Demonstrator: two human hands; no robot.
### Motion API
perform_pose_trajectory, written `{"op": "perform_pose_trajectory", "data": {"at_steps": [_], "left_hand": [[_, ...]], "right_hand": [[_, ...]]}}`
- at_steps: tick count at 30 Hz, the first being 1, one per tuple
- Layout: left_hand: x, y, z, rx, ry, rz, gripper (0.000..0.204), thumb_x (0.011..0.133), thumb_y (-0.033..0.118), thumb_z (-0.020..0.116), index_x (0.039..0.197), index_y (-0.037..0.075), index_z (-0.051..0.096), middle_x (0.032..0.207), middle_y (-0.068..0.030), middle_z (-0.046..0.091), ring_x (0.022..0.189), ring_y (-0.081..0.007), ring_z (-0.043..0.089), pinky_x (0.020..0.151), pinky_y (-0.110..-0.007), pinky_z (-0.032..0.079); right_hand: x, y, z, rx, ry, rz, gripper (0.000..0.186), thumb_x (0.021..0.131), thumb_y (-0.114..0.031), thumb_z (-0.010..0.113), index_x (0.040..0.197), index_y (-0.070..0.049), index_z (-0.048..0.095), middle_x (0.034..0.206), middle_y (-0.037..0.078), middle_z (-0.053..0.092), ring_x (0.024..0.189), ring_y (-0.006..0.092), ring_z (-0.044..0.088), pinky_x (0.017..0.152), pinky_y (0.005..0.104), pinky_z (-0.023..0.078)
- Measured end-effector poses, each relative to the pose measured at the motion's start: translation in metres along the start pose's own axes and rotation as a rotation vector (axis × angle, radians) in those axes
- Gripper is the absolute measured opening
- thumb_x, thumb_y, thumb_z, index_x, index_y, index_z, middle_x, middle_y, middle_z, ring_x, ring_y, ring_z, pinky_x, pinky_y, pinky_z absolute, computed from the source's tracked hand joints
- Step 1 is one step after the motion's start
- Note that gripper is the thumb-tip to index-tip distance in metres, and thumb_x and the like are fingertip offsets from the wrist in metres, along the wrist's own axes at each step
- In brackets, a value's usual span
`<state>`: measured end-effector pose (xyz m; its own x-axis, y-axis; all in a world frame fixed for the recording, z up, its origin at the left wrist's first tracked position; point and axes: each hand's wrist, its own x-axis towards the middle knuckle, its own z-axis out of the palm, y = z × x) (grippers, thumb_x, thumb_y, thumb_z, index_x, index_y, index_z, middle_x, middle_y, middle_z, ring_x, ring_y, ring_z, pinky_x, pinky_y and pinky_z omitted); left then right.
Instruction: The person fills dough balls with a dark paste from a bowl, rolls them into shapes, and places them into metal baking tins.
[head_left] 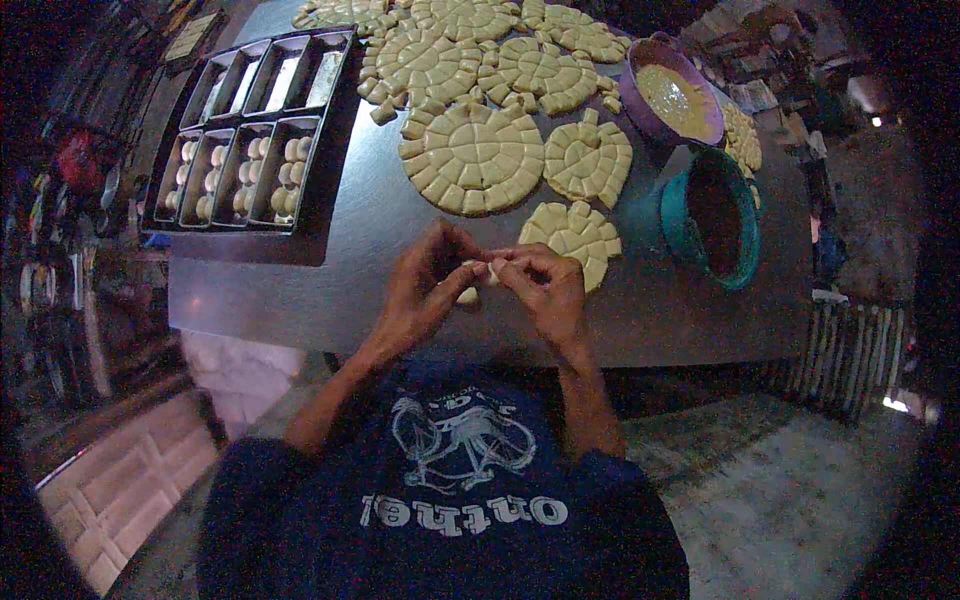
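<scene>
Close together over the near part of the table, my left hand (pixel 428 285) and my right hand (pixel 545 290) pinch a small pale piece of dough (pixel 468 296) between thumbs and fingers. Most of that piece is hidden by the fingers. Right behind my right hand lies a cut dough round (pixel 590 240), scored into small chunks. A larger cut dough round (pixel 472 158) sits farther back, beside a smaller dough round (pixel 588 158).
At the left stands a dark loaf pan set (pixel 322 125); its near compartments hold dough balls (pixel 246 175), its far ones show bare bottoms. More cut dough (pixel 425 65) covers the table's far side. On the right are a teal bucket (pixel 678 215) and a purple basin (pixel 634 95) holding yellowish contents.
</scene>
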<state>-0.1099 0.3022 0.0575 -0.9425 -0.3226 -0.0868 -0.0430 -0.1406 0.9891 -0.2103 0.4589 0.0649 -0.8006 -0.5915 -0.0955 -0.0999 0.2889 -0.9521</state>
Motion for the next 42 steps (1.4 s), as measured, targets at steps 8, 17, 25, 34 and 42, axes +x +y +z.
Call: {"op": "perform_pose_trajectory", "data": {"at_steps": [8,17,25,34,42], "left_hand": [[0.008,0.013,0.000,-0.327,-0.206,-0.117,0.071,0.082,-0.003,0.066,0.141,0.012,0.029,0.104,-0.0074,0.064,0.098,-0.0146,0.061,0.074,-0.025,0.052],[0.004,-0.024,-0.009,-0.430,-0.138,-0.066,0.077,0.076,-0.005,0.067,0.143,0.011,0.032,0.117,-0.0115,0.061,0.114,-0.0213,0.057,0.101,-0.036,0.045],[-0.006,-0.030,-0.074,-0.338,0.186,-0.107,0.052,0.080,0.003,0.067,0.129,0.005,0.050,0.118,-0.0129,0.061,0.113,-0.0231,0.058,0.102,-0.038,0.045],[-0.025,-0.045,-0.074,-0.358,0.335,-0.145,0.044,0.081,0.004,0.067,0.123,0.004,0.055,0.112,-0.0110,0.062,0.107,-0.0224,0.059,0.098,-0.037,0.047],[-0.011,-0.043,-0.041,-0.329,0.274,-0.212,0.041,0.082,0.005,0.066,0.121,0.004,0.055,0.112,-0.0107,0.062,0.104,-0.0208,0.060,0.096,-0.035,0.048]], "right_hand": [[0.004,-0.001,-0.004,0.325,-0.097,0.204,0.031,0.076,-0.005,0.077,0.106,-0.001,0.068,0.099,0.005,0.071,0.090,0.0155,0.067,0.080,0.0290,0.054],[-0.021,0.060,-0.008,-0.346,-0.104,-0.068,0.028,0.077,0.004,0.069,0.105,-0.001,0.069,0.100,0.009,0.069,0.094,0.0222,0.066,0.085,0.0323,0.052],[-0.032,0.134,0.032,-0.697,0.048,-0.369,0.023,0.080,0.001,0.066,0.102,-0.004,0.068,0.109,0.011,0.064,0.101,0.0312,0.062,0.086,0.0400,0.051],[0.003,0.123,-0.074,-0.773,0.340,-0.284,0.032,0.075,0.009,0.054,0.103,-0.002,0.067,0.105,0.014,0.065,0.096,0.0325,0.063,0.083,0.0395,0.052],[0.023,0.215,-0.178,-0.732,0.243,-0.314,0.024,0.081,0.003,0.063,0.104,-0.001,0.067,0.104,0.011,0.065,0.091,0.0261,0.066,0.072,0.0350,0.054]]}}
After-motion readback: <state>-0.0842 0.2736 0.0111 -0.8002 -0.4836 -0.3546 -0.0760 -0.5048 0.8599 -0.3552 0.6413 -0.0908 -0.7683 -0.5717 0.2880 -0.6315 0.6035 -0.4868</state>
